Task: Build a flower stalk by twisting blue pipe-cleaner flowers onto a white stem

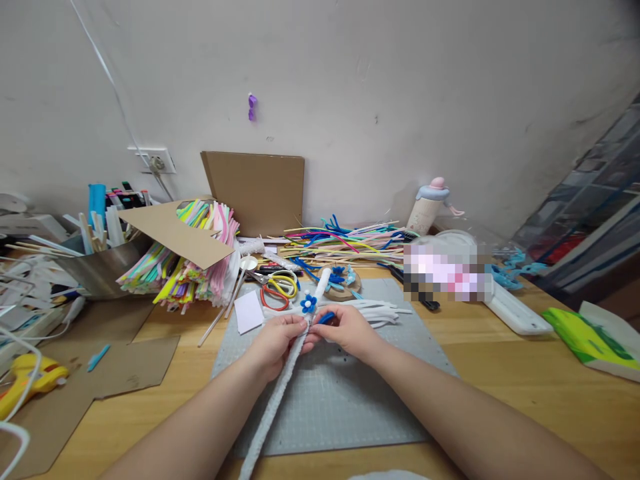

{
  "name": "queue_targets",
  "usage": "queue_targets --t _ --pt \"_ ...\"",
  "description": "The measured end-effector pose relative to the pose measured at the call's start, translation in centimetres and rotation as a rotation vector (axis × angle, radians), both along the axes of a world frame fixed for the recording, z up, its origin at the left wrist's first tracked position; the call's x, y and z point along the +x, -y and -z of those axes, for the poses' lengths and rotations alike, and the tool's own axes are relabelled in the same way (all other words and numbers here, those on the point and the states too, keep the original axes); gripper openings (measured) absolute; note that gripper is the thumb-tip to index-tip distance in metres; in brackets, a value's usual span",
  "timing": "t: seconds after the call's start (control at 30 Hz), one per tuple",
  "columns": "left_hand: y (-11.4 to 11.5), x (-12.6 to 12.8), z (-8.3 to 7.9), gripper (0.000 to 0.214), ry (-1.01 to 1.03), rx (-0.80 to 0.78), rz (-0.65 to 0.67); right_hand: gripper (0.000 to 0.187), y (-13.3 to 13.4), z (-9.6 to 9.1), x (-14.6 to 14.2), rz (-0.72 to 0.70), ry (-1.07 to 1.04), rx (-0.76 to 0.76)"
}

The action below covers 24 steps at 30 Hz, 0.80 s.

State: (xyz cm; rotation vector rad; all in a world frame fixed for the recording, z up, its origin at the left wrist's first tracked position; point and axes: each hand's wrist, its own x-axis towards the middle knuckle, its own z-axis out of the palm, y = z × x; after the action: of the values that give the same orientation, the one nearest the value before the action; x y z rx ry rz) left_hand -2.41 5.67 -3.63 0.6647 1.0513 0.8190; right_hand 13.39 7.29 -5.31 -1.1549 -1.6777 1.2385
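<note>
A long white fuzzy stick (283,393) slants up from the lower edge of the head view, with a blue flower (309,304) with a white centre near its upper part. My left hand (280,340) is closed around the stick just below the flower. My right hand (345,330) is closed at the same spot, pinching a blue fuzzy piece (327,318) beside the stick. The fingertips of both hands nearly meet, hiding the exact point of contact. Beneath them lies a grey cutting mat (380,393), with white fuzzy stems (385,311) behind my right hand.
Scissors (280,288) with red and yellow handles and a white card (249,312) lie left of the hands. Colourful stems (345,240) are piled behind. A yellow glue gun (30,380) rests on cardboard at left. At right are a white device (517,313) and a tissue pack (590,340).
</note>
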Motion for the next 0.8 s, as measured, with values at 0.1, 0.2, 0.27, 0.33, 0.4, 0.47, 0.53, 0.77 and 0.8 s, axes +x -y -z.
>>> queue_targets --t 0.1,0.2,0.27,0.33,0.4,0.47,0.53,0.77,0.8 --pt "0.0 0.1 0.2 0.004 -0.011 0.051 0.025 0.012 0.0 0.1 0.0 0.034 0.035 0.065" --pt "0.1 0.2 0.4 0.008 -0.021 0.079 0.040 0.013 0.0 0.3 0.0 0.065 0.007 0.078" --pt "0.1 0.3 0.5 0.010 -0.031 0.085 0.041 0.015 -0.1 0.6 0.0 0.102 -0.017 0.081" --pt "0.2 0.3 0.6 0.010 -0.044 0.082 0.038 0.017 -0.2 0.9 0.1 0.134 -0.055 0.066" --pt "0.3 0.4 0.6 0.011 -0.058 0.081 0.028 0.019 -0.4 1.1 0.2 0.151 -0.101 0.037" --pt "0.3 0.4 0.6 0.012 -0.065 0.094 0.021 0.022 -0.5 1.2 0.1 0.156 -0.151 -0.004" --pt "0.3 0.5 0.5 0.012 -0.064 0.106 0.019 0.023 -0.5 1.2 0.1 0.145 -0.205 -0.069" --pt "0.3 0.5 0.2 0.014 -0.082 0.143 0.014 0.029 0.0 0.8 -0.2 0.084 -0.330 -0.345" --pt "0.3 0.5 0.2 0.016 -0.094 0.148 0.008 0.029 0.0 0.8 -0.2 0.075 -0.349 -0.367"
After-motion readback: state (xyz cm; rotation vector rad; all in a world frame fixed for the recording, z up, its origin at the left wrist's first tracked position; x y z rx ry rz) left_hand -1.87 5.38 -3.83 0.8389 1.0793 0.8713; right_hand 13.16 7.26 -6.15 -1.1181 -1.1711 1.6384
